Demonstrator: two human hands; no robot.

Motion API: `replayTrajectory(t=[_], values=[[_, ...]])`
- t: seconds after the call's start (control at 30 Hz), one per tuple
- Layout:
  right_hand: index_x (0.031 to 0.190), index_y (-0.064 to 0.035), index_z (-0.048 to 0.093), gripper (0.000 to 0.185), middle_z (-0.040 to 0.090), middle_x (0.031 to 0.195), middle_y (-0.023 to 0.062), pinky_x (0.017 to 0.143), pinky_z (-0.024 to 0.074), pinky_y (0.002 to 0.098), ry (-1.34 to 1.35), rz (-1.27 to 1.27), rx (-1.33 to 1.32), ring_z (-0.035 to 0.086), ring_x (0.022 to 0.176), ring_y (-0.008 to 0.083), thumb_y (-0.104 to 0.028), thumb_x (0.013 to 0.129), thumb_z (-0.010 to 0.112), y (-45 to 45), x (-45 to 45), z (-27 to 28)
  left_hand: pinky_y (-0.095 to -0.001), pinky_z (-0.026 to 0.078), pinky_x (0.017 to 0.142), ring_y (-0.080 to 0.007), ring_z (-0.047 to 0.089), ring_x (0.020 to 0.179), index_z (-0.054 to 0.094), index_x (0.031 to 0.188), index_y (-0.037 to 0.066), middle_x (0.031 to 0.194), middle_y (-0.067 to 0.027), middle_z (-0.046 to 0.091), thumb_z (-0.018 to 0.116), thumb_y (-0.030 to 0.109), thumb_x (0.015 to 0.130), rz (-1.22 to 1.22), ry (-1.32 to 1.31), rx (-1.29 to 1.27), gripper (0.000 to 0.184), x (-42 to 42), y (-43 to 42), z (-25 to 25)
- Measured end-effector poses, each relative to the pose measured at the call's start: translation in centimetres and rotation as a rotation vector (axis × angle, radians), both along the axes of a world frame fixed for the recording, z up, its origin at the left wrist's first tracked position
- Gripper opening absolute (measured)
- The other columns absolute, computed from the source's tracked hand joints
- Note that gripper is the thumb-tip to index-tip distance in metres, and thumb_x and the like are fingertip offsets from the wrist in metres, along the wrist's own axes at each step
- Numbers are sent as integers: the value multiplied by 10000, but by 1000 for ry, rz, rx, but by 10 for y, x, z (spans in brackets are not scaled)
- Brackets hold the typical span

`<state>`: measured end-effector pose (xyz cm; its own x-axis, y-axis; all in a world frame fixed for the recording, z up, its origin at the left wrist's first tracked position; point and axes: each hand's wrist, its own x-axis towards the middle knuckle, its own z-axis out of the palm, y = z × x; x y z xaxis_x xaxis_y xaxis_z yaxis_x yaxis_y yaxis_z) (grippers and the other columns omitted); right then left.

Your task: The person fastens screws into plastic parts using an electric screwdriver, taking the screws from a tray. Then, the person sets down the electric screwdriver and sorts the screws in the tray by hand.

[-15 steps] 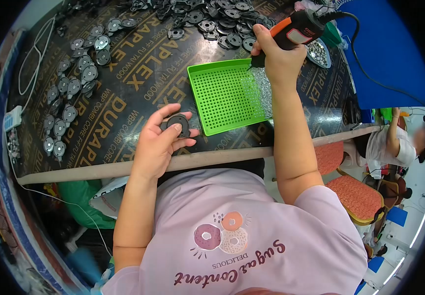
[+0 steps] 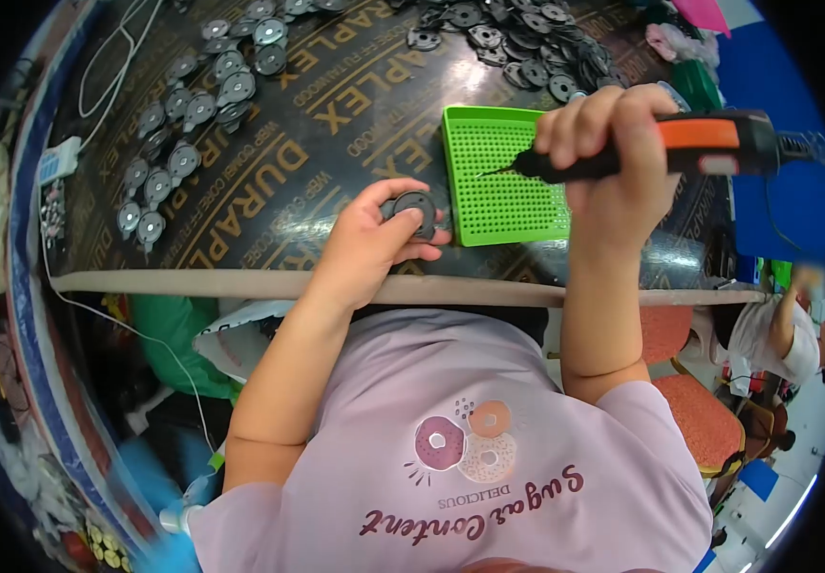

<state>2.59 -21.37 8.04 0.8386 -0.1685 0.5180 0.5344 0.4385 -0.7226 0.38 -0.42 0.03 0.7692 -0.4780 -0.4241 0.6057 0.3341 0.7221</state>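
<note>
The left hand (image 2: 360,244) pinches a dark disc (image 2: 419,206) between thumb and fingers, just beside the green tray (image 2: 503,215) on the table (image 2: 336,115). The right hand (image 2: 618,143) wraps around a screwdriver (image 2: 708,139), its tip seemingly above the tray. More discs (image 2: 536,43) lie heaped beyond.

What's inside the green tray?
Green tray: a grid of holes shows, with the tip of the handheld tool in front. The right hand and forearm cover one end; anything there can't be seen.
</note>
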Motion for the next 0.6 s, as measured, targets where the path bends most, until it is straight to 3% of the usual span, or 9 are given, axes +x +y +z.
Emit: replayTrajectory(t=[0.13, 0.4, 0.47, 0.5, 0.57, 0.6], values=[[877, -43, 476, 296, 594, 712, 67, 502, 496, 245, -8, -52, -121, 587, 566, 116, 113, 755, 696, 39, -7, -16, -281, 598, 665, -227, 680, 845, 468, 1233, -13, 1023, -161, 622, 515, 28, 928, 1, 18, 48, 312, 1, -3, 3], [839, -48, 502, 290, 609, 699, 48, 528, 484, 221, -19, -29, -196, 571, 587, 82, 96, 726, 727, 55, -5, -24, -285, 598, 663, -224, 681, 832, 481, 1230, -15, 1005, -158, 620, 516, 29, 928, 7, 15, 51, 307, 0, -4, 2], [818, -42, 519, 275, 611, 693, 46, 537, 477, 214, 55, -23, -104, 570, 578, 81, 86, 714, 738, 60, -7, -25, -286, 598, 661, -224, 681, 832, 480, 1230, -16, 1003, -158, 620, 518, 32, 928, 5, 15, 57, 308, 0, -4, 2], [818, -42, 519, 275, 611, 693, 46, 537, 477, 214, 56, -23, -103, 570, 578, 81, 86, 714, 738, 58, -7, -24, -286, 597, 660, -224, 681, 831, 480, 1229, -17, 1001, -158, 620, 521, 35, 927, 3, 14, 64, 309, 1, -4, 2], [862, -56, 433, 218, 545, 651, 83, 567, 494, 347, -40, -12, -436, 544, 518, 166, 76, 831, 604, 51, -7, -21, -285, 595, 657, -221, 681, 829, 482, 1227, -16, 1001, -154, 621, 525, 44, 927, -11, 8, 65, 309, 2, -3, -2], [862, -56, 433, 218, 545, 651, 83, 567, 494, 347, -39, -12, -437, 544, 518, 166, 76, 831, 604, 51, -7, -21, -284, 593, 655, -219, 681, 827, 484, 1225, -15, 1001, -150, 622, 529, 52, 927, -26, 1, 66, 308, 2, -3, -3]])
